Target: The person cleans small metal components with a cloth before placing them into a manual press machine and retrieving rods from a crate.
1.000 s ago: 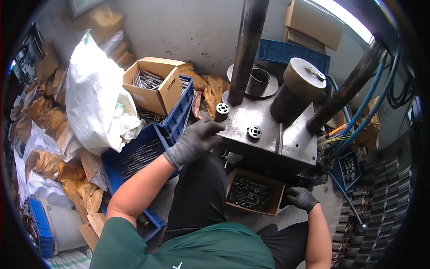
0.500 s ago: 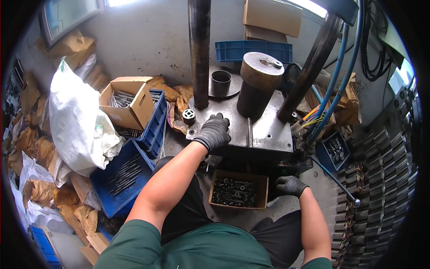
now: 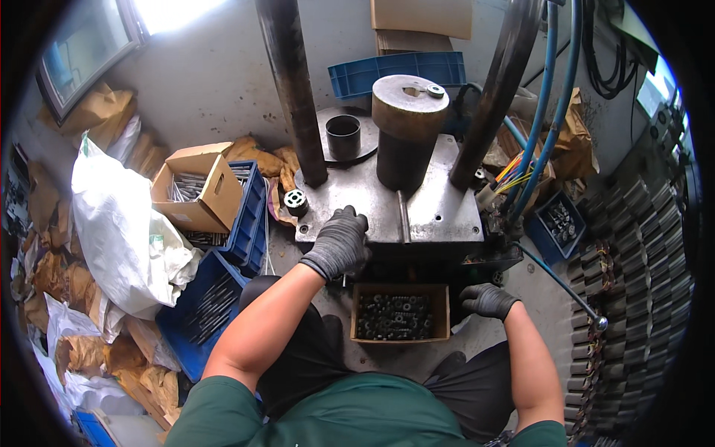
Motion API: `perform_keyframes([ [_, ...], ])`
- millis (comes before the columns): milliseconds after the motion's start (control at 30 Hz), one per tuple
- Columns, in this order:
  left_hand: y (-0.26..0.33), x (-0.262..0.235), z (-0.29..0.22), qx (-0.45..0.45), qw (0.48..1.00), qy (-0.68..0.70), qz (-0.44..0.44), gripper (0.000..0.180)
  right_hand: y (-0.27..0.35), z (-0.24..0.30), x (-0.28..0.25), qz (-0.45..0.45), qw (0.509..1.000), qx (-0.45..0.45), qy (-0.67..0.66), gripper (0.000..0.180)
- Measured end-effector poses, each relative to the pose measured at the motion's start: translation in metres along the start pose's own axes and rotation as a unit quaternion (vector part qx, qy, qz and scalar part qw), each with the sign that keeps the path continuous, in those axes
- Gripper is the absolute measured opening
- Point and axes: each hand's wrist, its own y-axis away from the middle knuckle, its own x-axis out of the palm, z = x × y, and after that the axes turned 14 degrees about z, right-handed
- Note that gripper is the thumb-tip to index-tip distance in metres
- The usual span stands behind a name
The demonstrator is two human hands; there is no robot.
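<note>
My left hand (image 3: 339,242), in a dark grey glove, reaches over the front left edge of a worn metal plate (image 3: 357,194). Its fingers are curled, and whatever lies under them is hidden. Just beyond it, a round metal part with holes in its top (image 3: 296,203) stands on the plate's left corner. My right hand (image 3: 489,301), gloved alike, hovers by the right side of a cardboard box (image 3: 401,341) of small dark metal parts. Those fingers are bent inward, and I cannot make out anything in them.
Two steel columns (image 3: 294,97) (image 3: 495,97) rise from the plate, flanking a thick cylinder (image 3: 410,130) with a small ring (image 3: 435,91) on top. A short rod (image 3: 403,216) lies before it. Blue bins (image 3: 195,357) and a white sack (image 3: 112,223) crowd the left; a ball-ended lever (image 3: 599,323) juts out at right.
The whole view has shifted slightly. My left hand has drawn back a little toward the plate's front edge. My right hand stays beside the box, its fingers more curled.
</note>
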Motion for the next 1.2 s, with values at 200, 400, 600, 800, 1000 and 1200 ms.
perform_keyframes([
  [200, 0.016, 0.023, 0.011, 0.019, 0.994, -0.047, -0.099, 0.065, 0.008, 0.003, 0.000, -0.021, 1.000, -0.018, 0.013, 0.037],
  [400, 0.013, 0.044, 0.020, 0.046, 0.975, -0.171, -0.138, 0.060, 0.013, 0.008, -0.001, -0.025, 1.000, -0.003, 0.002, 0.035],
  [600, 0.007, 0.026, 0.028, 0.048, 0.985, -0.044, -0.159, 0.038, 0.021, 0.011, -0.002, -0.037, 0.999, 0.003, -0.007, 0.036],
  [800, -0.008, 0.011, 0.053, 0.005, 0.986, 0.147, -0.074, 0.039, 0.017, -0.006, 0.010, -0.046, 0.999, -0.016, 0.013, 0.037],
  [1000, -0.005, 0.007, 0.039, -0.049, 0.989, 0.100, -0.102, 0.042, 0.026, -0.009, 0.006, -0.028, 0.999, 0.008, -0.021, 0.038],
  [1200, -0.009, 0.006, 0.041, -0.072, 0.991, 0.100, -0.058, 0.042, 0.023, -0.009, 0.004, -0.032, 0.998, 0.035, -0.034, 0.037],
])
